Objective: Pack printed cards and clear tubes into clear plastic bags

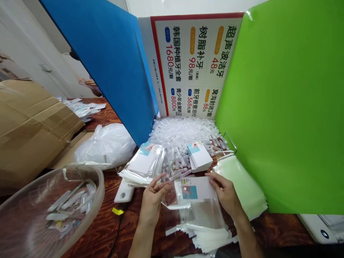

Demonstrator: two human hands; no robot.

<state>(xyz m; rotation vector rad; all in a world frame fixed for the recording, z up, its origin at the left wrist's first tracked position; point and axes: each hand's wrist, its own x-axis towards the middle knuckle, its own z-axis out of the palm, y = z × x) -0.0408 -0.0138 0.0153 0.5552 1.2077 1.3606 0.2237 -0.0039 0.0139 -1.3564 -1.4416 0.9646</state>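
My left hand (156, 195) is closed, pinching the edge of a clear plastic bag (172, 197). Between thumb and fingers, my right hand (224, 193) grips the right end of a white printed card (202, 186) with a teal picture. The card lies over or partly within the bag's clear film; I cannot tell which. Below both hands is a fanned pile of clear bags (212, 238). Just beyond them stands a stack of similar cards (200, 157). Further left, more bags with cards (145, 161) are piled up. Small translucent plastic tubes (182, 130) form a heap behind.
A blue panel (113, 53), a printed sign board (193, 64) and a green panel (282, 107) wall in the work area. At left are a clear plastic bin (99, 193), a cardboard box (32, 125) and a stuffed white bag (107, 145). Another person's hand (90, 84) shows behind.
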